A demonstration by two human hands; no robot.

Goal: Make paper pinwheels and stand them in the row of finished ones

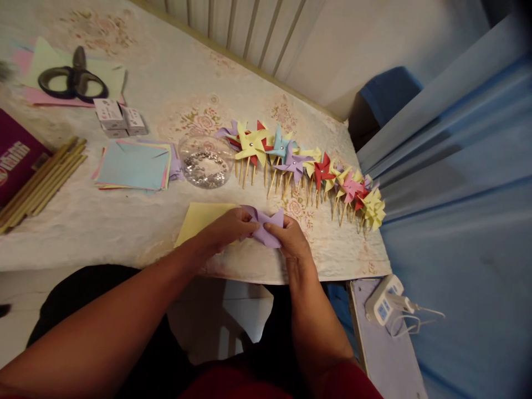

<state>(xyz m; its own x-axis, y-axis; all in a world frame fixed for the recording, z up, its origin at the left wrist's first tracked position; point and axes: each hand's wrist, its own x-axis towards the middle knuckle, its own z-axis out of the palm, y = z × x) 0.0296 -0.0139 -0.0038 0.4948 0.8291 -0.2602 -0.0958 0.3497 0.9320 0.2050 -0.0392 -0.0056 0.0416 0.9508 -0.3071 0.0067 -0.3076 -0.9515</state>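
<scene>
Between my two hands is a purple paper pinwheel, its corners folded in toward the middle. My left hand pinches its left side, thumb near the centre. On the right side my right hand grips it, the thumb pressed on the paper. Whether a pin is under the thumbs is hidden. A yellow paper sheet lies on the table under my left wrist. Beyond my hands sits a clear round dish of small metal fasteners. Finished pinwheels on sticks, such as a yellow one, lie in a row to the right.
At the left are stacked coloured paper squares, small white boxes, black-handled scissors on more paper, wooden sticks and a purple box. A power strip and blue curtain border the table's right.
</scene>
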